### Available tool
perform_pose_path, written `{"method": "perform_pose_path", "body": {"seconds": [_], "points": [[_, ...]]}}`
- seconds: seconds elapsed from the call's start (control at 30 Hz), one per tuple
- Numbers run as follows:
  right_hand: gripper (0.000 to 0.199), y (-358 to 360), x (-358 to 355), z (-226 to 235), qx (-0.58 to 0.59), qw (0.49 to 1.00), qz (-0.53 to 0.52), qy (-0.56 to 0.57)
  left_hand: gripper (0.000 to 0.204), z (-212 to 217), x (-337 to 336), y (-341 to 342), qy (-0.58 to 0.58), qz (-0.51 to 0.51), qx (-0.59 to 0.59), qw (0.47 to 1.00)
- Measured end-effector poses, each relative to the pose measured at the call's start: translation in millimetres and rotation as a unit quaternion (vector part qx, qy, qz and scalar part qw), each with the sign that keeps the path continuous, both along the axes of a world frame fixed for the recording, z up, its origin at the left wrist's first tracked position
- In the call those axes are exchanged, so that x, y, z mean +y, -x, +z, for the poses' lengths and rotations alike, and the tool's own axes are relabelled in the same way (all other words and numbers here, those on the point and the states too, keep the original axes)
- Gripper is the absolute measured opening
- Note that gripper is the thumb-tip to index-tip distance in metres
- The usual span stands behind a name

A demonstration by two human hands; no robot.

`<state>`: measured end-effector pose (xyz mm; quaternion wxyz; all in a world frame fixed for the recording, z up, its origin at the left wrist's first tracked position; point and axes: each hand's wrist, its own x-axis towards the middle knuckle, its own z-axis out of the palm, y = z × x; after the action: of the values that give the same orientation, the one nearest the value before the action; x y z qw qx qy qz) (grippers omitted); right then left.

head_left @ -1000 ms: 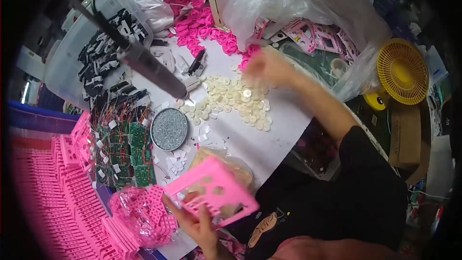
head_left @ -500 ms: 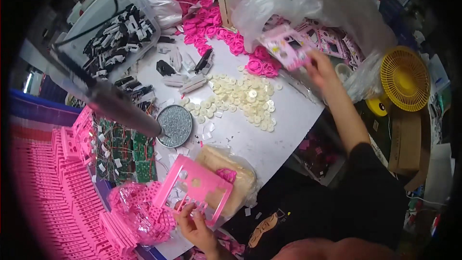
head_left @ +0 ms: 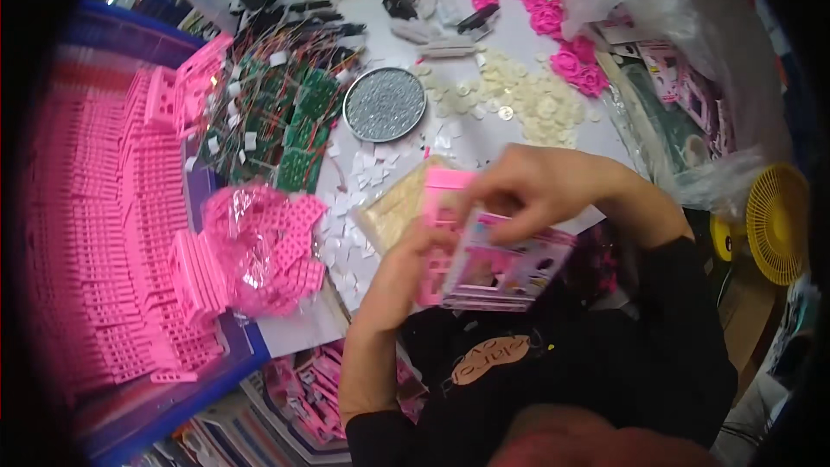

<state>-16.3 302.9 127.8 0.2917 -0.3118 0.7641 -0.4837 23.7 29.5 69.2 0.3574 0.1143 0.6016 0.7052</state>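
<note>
Close in front of my body, my left hand [head_left: 406, 251] grips a pink plastic panel with cut-outs [head_left: 444, 180], which stands tilted. My right hand [head_left: 532, 195] pinches the upper edge of a printed pink panel [head_left: 514, 272] with coloured pictures and openings. The two panels are side by side, nearly face to face; whether they touch I cannot tell. Some of my left fingers are hidden behind the panels. Beneath the hands lies a tan padded block in clear wrap [head_left: 393, 207].
Left stands a blue crate [head_left: 246, 342] of stacked pink panels. Green circuit boards [head_left: 307, 121] with wires, a round tin of grey grains [head_left: 385, 104], cream discs [head_left: 527, 95] and magenta parts [head_left: 579, 69] cover the table. More printed panels [head_left: 692, 91] lie at right, near a yellow fan [head_left: 774, 225].
My right hand has brought the printed panel from the far right in to the pink panel. My left hand has lifted the pink panel and tilted it. The view has shifted.
</note>
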Motion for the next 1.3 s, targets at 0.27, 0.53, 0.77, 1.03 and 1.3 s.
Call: {"method": "perform_pose_path", "body": {"seconds": [0.27,0.53,0.77,1.03,1.3], "points": [[0.081,-6,-14,-77,-0.002,0.947,-0.273,0.166,0.038,-13,-32,-28,-0.143,0.232,-0.089,0.958],[0.075,-50,-82,-92,-0.144,0.904,-0.232,0.329,0.081,-47,1,-39,0.206,0.444,0.331,0.807],[0.066,-49,-81,-89,0.052,0.951,-0.219,0.211,0.107,-34,-7,-40,0.326,0.352,0.385,0.789],[0.052,-47,-82,-84,0.090,0.948,-0.202,0.228,0.104,-16,-4,-49,0.344,0.355,0.309,0.813],[0.082,-54,-85,-93,-0.153,0.918,-0.191,0.313,0.085,-23,-4,-49,0.369,0.381,0.366,0.765]]}}
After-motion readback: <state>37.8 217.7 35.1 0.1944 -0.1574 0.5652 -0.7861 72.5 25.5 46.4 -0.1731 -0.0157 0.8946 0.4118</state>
